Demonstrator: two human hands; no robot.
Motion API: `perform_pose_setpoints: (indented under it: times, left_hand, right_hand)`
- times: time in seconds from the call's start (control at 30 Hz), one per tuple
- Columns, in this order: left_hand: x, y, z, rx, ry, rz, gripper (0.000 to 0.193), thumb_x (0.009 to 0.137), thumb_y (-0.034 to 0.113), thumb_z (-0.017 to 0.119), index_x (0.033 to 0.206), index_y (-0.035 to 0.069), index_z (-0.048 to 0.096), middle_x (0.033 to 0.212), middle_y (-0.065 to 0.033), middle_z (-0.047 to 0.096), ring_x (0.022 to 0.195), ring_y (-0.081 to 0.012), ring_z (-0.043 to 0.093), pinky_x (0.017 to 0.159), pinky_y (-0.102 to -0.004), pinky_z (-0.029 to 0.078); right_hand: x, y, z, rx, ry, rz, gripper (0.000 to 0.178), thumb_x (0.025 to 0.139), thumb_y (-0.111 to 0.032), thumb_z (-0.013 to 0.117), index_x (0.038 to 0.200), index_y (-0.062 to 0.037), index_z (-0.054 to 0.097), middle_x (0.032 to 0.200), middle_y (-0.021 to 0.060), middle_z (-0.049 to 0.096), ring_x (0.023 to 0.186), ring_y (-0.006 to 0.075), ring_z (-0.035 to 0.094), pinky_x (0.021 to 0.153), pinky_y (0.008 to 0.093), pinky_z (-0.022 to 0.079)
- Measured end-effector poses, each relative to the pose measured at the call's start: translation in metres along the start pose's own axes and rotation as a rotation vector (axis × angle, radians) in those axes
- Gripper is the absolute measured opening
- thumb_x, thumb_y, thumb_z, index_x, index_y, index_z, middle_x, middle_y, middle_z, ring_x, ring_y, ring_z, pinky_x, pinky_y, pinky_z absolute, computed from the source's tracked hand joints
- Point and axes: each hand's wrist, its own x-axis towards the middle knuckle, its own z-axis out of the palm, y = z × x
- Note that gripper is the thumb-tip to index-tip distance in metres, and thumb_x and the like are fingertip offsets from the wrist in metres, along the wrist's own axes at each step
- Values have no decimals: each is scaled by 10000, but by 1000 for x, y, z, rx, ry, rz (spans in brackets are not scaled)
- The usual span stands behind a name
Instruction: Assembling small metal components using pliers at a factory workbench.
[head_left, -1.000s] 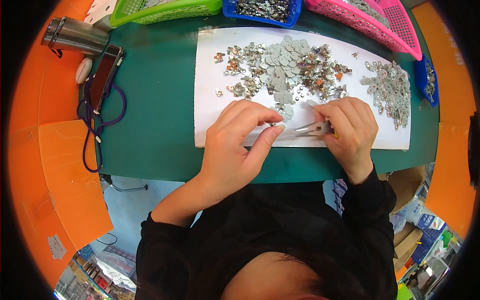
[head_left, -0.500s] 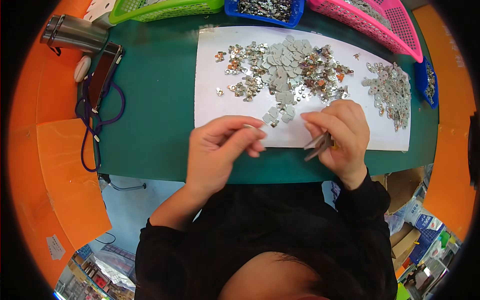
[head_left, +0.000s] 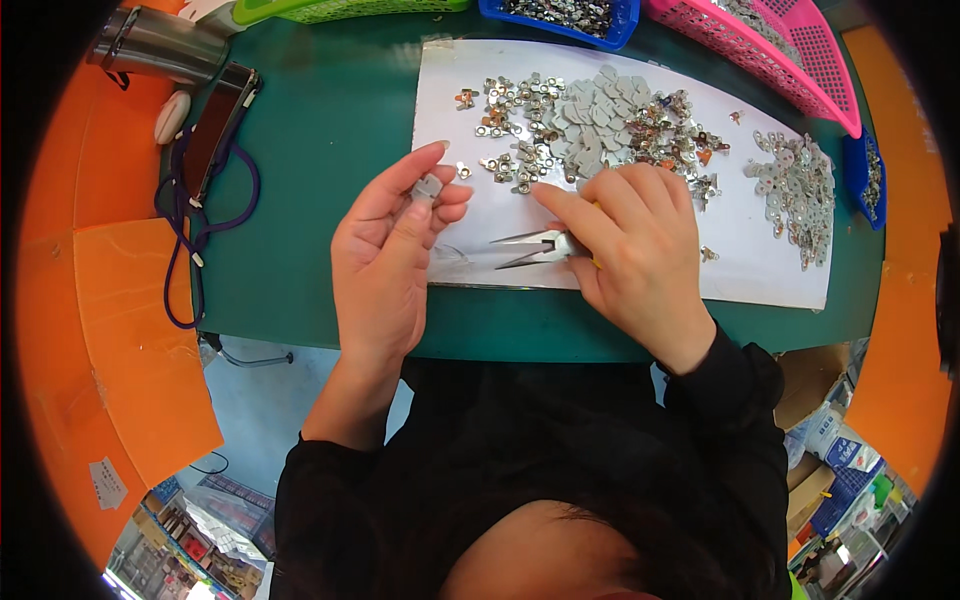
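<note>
The left hand (head_left: pixel 385 255) has moved off leftward and rolled palm-up, so the piece (head_left: pixel 428 187) it held half hidden half a second ago is now in plain view. The pliers (head_left: pixel 570 246) have swung across so that they point left – they are well apart from the piece and nothing is between their parted jaws, so the piece is only being held, not squeezed by the tool.

Nearest are the black sleeves (head_left: pixel 335 505), then the two hands over the near part of the sheet (head_left: pixel 740 275). The left hand pinches the gray piece between thumb and fingers, near the left edge of the sheet, its other fingers loosely curled. The right hand (head_left: pixel 640 245) is wrapped round the pliers' handles; its forefinger reaches toward the clips (head_left: pixel 525 95), whether touching I cannot tell. A lone clip (head_left: pixel 463 171) lies just beside the left fingers.

Farther off, gray plates (head_left: pixel 605 110) are heaped mid-sheet, with coppery parts (head_left: pixel 680 130) to their right and silver parts (head_left: pixel 800 195) by the right edge. At the far left are a phone (head_left: pixel 220 120) and a flask (head_left: pixel 165 45) – and along the far side, a green basket (head_left: pixel 350 8), a blue tray (head_left: pixel 570 33) and a pink basket (head_left: pixel 760 75).
</note>
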Motion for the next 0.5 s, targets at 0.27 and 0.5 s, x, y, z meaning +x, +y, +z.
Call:
perform_pose_setpoints:
  times: [0.27, 0.5]
  left_hand:
    - [-2, 6, -5, 72, -10, -49, 317, 997, 18, 549, 1304, -59, 564, 1098, -183, 690, 1007, -247, 710, 873, -299, 579]
    - [-3, 2, 2, 109, -77, -27, 262, 995, 21, 556, 1238, -67, 602, 1070, -185, 701, 975, -250, 721, 844, -306, 588]
  right_hand:
    - [-12, 21, -21, 115, -17, 100, 392, 565, 31, 658, 926, -116, 707, 783, 39, 583, 825, 270, 569, 742, 363, 420]
    - [-21, 7, -11, -6, -41, 34, 349, 583, -31, 749, 910, -143, 700, 793, 3, 585, 815, 248, 573, 764, 381, 432]
